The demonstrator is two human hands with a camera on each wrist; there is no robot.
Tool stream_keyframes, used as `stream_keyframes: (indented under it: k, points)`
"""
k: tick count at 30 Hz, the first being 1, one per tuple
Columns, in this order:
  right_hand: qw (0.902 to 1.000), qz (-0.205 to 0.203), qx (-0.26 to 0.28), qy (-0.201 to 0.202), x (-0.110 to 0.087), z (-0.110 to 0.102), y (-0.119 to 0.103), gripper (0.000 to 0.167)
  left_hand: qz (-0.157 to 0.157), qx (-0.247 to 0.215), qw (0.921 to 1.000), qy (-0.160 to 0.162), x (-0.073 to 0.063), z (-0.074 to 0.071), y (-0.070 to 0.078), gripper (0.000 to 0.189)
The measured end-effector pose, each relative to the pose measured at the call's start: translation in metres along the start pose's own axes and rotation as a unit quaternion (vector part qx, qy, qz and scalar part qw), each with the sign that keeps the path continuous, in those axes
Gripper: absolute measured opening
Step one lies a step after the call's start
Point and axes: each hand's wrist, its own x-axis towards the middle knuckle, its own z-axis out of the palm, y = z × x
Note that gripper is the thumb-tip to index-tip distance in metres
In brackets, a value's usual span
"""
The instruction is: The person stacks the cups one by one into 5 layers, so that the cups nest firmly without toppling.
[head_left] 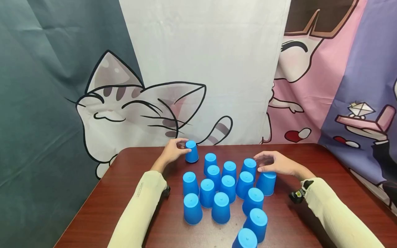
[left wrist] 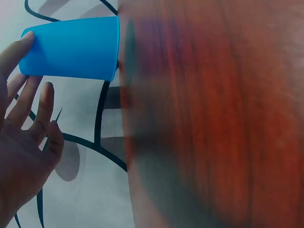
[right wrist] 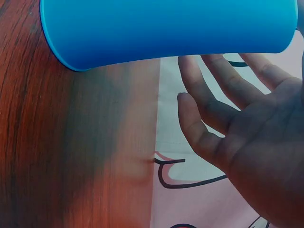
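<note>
At the far left of the group, my left hand (head_left: 174, 150) pinches an upside-down blue cup (head_left: 192, 152) near its closed end. In the left wrist view the thumb lies on the near side of this cup (left wrist: 71, 50), with the other fingers spread below and behind it. My right hand (head_left: 277, 162) is loosely bent at the right end of the group, beside a back blue cup (head_left: 249, 167) and above another blue cup (head_left: 266, 183). The right wrist view has a cup (right wrist: 166, 28) close to the camera, partly hiding the fingertips.
Several more upside-down blue cups (head_left: 221, 208) stand close together on the brown table (head_left: 102, 220), with a line of them running toward the front edge (head_left: 256, 224). Behind the table hangs a printed cloth (head_left: 211, 62) with a cartoon cat.
</note>
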Motion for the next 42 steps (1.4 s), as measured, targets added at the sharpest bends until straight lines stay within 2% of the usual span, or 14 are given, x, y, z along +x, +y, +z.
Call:
stream_keyframes:
  k: [8, 15, 30, 37, 42]
  points:
    - [0.9999, 0.008, -0.005, -0.003, 0.001, 0.001, -0.004, 0.045, -0.011, -0.017, 0.9996, 0.02, 0.008, 0.001, -0.004, 0.048]
    - [0.9998, 0.014, -0.009, -0.015, 0.003, 0.001, -0.006, 0.045, -0.031, -0.045, 0.9983, 0.02, 0.008, 0.006, -0.007, 0.048]
    - [0.9996, 0.017, -0.012, -0.018, 0.009, 0.005, -0.012, 0.041, -0.052, -0.054, 0.9962, 0.045, 0.009, 0.012, -0.008, 0.05]
    - [0.9997, 0.018, -0.011, -0.013, 0.008, 0.008, -0.01, 0.042, -0.038, -0.04, 0.9958, 0.073, 0.0, 0.004, 0.002, 0.059]
    - [0.9995, 0.027, -0.012, 0.003, 0.006, 0.011, -0.008, 0.042, -0.022, -0.025, 0.9972, 0.067, -0.005, 0.001, 0.006, 0.056]
